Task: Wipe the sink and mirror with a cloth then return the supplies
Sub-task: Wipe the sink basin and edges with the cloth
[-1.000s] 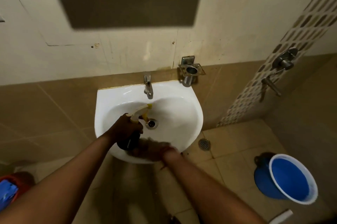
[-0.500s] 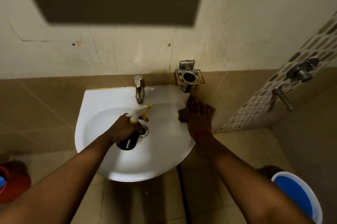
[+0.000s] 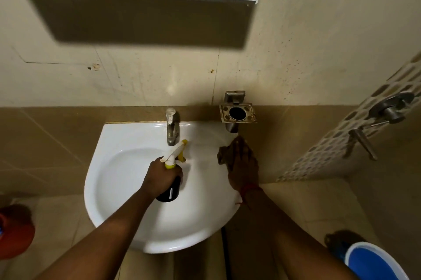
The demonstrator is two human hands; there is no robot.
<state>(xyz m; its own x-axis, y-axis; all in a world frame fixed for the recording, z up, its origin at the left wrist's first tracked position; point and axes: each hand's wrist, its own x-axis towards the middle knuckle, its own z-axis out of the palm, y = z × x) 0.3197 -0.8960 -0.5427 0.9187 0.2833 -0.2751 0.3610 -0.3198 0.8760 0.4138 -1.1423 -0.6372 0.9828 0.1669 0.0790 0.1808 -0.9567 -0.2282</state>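
A spray bottle is gripped by the left hand over the basin of the sink, its nozzle aimed toward the tap just beyond; to the right, a brown cloth is pressed flat under the right hand on the rim — just below a metal holder.
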